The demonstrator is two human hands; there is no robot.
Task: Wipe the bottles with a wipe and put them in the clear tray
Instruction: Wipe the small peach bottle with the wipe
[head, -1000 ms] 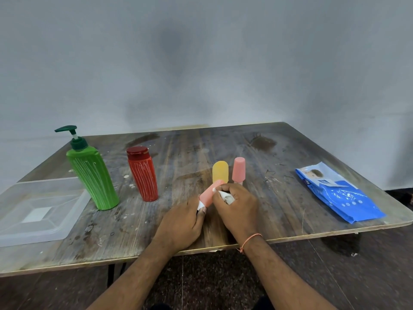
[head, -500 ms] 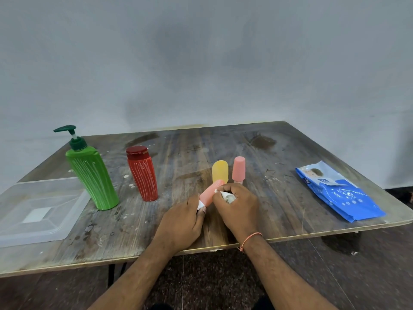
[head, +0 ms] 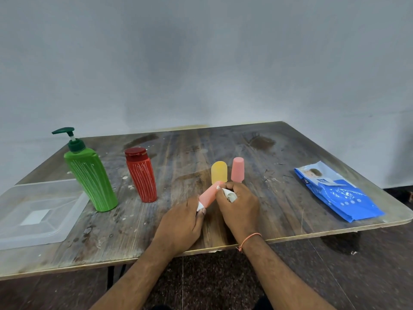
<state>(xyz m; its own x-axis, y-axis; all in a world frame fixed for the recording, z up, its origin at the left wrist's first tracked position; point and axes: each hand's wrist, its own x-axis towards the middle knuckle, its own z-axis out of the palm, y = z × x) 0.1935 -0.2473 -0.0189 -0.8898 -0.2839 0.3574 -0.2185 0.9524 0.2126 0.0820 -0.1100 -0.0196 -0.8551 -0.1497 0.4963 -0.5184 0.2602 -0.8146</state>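
Both hands are occupied: the pink bottle [head: 209, 196] is gripped at its white cap by the left hand [head: 181, 224], tilted above the counter [head: 279, 198], exposing its side to the wipe [head: 229, 194] pinched in the right hand [head: 240, 208].

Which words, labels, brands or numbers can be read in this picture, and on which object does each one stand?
Nothing can be read with certainty.
Blue wipes pack: its white label has a picture and small print, too blurred to read.
Green pump bottle, red bottle, yellow bottle, two pink bottles: no text visible.
Clear tray: none.
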